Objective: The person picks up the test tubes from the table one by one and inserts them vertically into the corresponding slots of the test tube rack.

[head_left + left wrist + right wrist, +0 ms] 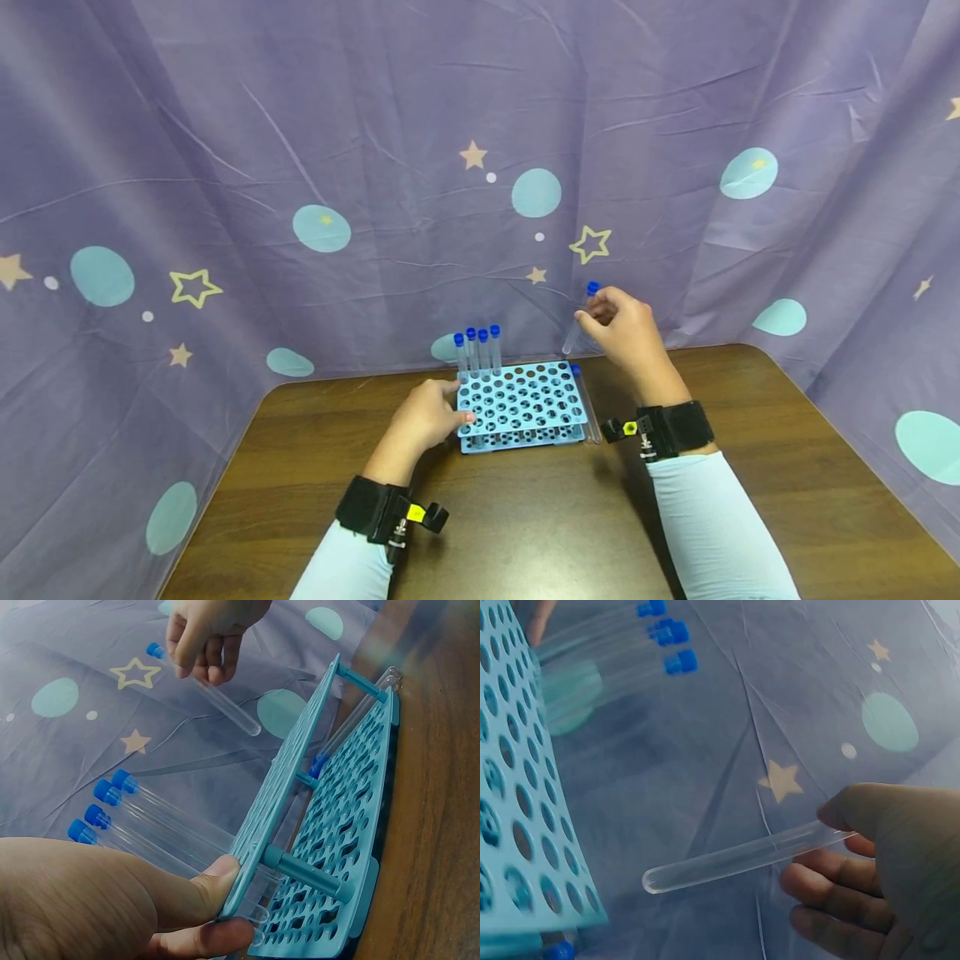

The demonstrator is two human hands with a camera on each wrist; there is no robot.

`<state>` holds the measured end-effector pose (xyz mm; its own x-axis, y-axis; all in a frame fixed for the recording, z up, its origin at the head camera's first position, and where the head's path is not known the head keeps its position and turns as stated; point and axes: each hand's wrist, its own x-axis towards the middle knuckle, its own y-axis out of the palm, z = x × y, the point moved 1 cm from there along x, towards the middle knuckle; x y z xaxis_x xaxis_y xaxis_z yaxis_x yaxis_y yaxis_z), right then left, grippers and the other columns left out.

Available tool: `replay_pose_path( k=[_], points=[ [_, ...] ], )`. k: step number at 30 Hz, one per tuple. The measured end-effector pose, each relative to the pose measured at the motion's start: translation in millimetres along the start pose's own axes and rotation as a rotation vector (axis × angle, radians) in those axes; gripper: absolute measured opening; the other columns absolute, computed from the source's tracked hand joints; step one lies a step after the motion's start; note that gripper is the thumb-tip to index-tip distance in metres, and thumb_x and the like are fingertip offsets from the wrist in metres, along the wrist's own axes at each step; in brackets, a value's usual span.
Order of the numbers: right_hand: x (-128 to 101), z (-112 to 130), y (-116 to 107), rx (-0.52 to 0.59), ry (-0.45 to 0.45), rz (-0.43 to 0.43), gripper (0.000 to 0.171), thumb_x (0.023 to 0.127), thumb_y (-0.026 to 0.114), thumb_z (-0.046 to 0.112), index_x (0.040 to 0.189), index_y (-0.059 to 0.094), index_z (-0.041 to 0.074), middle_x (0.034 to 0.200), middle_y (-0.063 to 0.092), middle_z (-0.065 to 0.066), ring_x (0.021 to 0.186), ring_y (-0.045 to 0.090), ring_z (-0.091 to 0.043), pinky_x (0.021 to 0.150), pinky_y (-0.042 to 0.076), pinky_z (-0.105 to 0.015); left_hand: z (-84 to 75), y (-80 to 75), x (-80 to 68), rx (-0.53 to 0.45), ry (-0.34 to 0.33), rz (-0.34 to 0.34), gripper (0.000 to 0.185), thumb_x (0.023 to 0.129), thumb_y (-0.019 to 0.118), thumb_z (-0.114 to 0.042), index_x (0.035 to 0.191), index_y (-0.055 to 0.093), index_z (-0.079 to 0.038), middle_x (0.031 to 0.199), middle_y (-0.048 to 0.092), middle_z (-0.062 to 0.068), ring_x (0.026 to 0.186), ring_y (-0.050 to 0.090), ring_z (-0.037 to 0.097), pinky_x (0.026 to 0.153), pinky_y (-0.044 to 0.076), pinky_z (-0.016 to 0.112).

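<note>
- My right hand [626,329] is raised above the far right corner of the rack [521,406], and its thumb and fingers pinch one clear test tube [742,857] near the blue cap; the round bottom points down and toward the rack, tilted, not upright.
- This tube is in the air, apart from the rack and from the tabletop [525,517].
- My left hand [423,417] holds the left edge of the rack; the thumb and one finger are curled on the top plate, as the left wrist view shows.
- The rack stands near the far edge of the tabletop, about in the middle, in front of the purple cloth [300,167].
- Four capped tubes [477,352] stand already in the far left corner of the rack, in one row, close to each other.
- More tubes [585,404] lie flat on the tabletop along the right edge of the rack, just beside it.
- I think the first risk is the tilt: if the tube comes down so inclined, its bottom can hit the plate between two holes and slip.
- The glass is smooth and my pinch is only at the top end, so a knock could turn it out of my fingers.
- If my left hand relaxes, a push from the tube could move the light rack toward the lying tubes and make them roll.
</note>
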<state>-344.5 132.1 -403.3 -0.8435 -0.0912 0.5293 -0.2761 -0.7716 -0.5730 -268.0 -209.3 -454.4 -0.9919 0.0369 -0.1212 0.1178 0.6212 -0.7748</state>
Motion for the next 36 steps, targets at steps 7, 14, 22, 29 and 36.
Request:
replay_pose_path(
  k=[7,14,22,29,36],
  points=[
    [-2,16,19,0.05,-0.072,-0.03,0.024,0.104,0.085,0.017,0.117,0.077,0.0,0.1,0.086,-0.015,0.088,0.083,-0.033,0.084,0.068,-0.053,0.1,-1.1,-0.3,-0.006,-0.006,0.009,0.077,0.098,0.093,-0.03,0.164,0.06,-0.007,0.065,0.066,0.002,0.052,0.063,0.019,0.055,0.053,0.034],
    [-7,30,36,0.09,-0.08,0.006,0.03,0.105,0.085,0.018,0.124,0.077,-0.003,0.104,0.087,-0.015,0.091,0.084,-0.033,0.087,0.069,-0.052,-0.2,-1.6,0.5,-0.006,-0.007,0.014,0.079,0.098,0.092,-0.033,0.165,0.059,-0.008,0.064,0.067,0.002,0.051,0.063,0.018,0.054,0.051,0.033],
    [-10,39,53,0.076,-0.115,0.006,0.031,0.103,0.087,0.02,0.125,0.079,-0.001,0.103,0.087,-0.013,0.089,0.085,-0.031,0.08,0.07,-0.049,0.3,-1.1,0.0,0.003,0.019,0.002,0.077,0.098,0.093,-0.031,0.163,0.061,-0.006,0.056,0.054,-0.004,0.051,0.067,0.021,0.057,0.055,0.035],
    [-16,45,70,0.045,-0.148,0.022,0.035,0.103,0.088,0.023,0.128,0.08,0.0,0.107,0.087,-0.013,0.091,0.086,-0.029,0.08,0.071,-0.044,-0.1,-1.6,-0.8,0.001,0.014,-0.002,0.077,0.097,0.093,-0.031,0.162,0.061,-0.005,0.057,0.057,-0.002,0.054,0.07,0.025,0.057,0.056,0.035],
    [-21,48,81,0.032,-0.135,0.048,0.035,0.104,0.087,0.025,0.128,0.081,0.001,0.108,0.087,-0.014,0.092,0.086,-0.028,0.081,0.071,-0.042,-0.1,-1.5,-0.2,0.001,0.006,-0.002,0.077,0.097,0.093,-0.032,0.162,0.062,-0.006,0.057,0.056,-0.002,0.053,0.069,0.023,0.055,0.055,0.035]
  ],
)
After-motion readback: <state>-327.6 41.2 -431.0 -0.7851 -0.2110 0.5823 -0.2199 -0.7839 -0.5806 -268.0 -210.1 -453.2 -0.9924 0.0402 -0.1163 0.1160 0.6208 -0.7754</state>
